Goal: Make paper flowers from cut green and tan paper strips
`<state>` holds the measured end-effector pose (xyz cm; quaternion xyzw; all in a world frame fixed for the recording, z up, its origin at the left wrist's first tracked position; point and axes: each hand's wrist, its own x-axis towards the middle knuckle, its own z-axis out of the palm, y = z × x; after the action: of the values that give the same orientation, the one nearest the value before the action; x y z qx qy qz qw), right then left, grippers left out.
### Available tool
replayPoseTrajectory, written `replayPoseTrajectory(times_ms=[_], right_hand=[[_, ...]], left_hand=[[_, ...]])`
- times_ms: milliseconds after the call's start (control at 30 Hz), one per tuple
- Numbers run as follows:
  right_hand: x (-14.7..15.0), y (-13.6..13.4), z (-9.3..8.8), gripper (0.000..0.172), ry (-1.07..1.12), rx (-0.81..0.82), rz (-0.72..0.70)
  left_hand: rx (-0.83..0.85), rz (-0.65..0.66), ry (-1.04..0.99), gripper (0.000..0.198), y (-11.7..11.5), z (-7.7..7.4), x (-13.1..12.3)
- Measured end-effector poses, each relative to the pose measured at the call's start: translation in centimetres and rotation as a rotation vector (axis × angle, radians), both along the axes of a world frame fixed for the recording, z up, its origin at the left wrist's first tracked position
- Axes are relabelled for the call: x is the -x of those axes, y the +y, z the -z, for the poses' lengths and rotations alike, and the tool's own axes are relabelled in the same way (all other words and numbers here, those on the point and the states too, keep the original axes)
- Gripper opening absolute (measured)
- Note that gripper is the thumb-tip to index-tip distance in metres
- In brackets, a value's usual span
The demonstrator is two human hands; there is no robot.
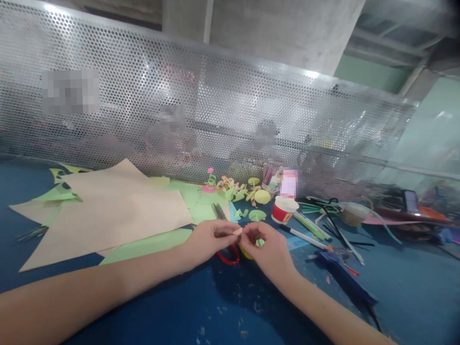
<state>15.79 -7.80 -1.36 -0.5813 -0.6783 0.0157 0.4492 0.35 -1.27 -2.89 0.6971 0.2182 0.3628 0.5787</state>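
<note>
Between my two hands is a small pale peach piece (237, 232), probably paper. My left hand (211, 239) pinches it between thumb and fingertips. My right hand (268, 246) meets it with its fingers pinched together; whether they grip the same piece I cannot make out. Red-handled scissors (230, 256) lie on the table beneath my hands, partly hidden by the left one. Something yellow (246, 251) shows below the right fingers, mostly covered. Just beyond are a green paper disc (257, 215) and small curled green paper bits (241, 213).
Peach paper sheets (114, 217) lie over green ones (142, 248) at left. Past my hands stand small paper shapes (230, 185) and a red-and-white paper cup (284, 210). A blue glue gun (345, 276), pens (305, 237) and cords lie right. A perforated metal screen (227, 107) borders the back.
</note>
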Motion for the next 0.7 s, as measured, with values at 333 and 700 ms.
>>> replayPoseTrajectory(times_ms=[333, 700], right_hand=[[-0.5, 0.6, 0.4, 0.015, 0.104, 0.058, -0.137], [-0.7, 1.2, 0.9, 0.016, 0.275, 0.069, -0.169]], left_hand=[[0.016, -0.012, -0.018, 0.033, 0.4, -0.1, 0.0], [0.190, 0.040, -0.064, 0.033, 0.4, -0.7, -0.1]])
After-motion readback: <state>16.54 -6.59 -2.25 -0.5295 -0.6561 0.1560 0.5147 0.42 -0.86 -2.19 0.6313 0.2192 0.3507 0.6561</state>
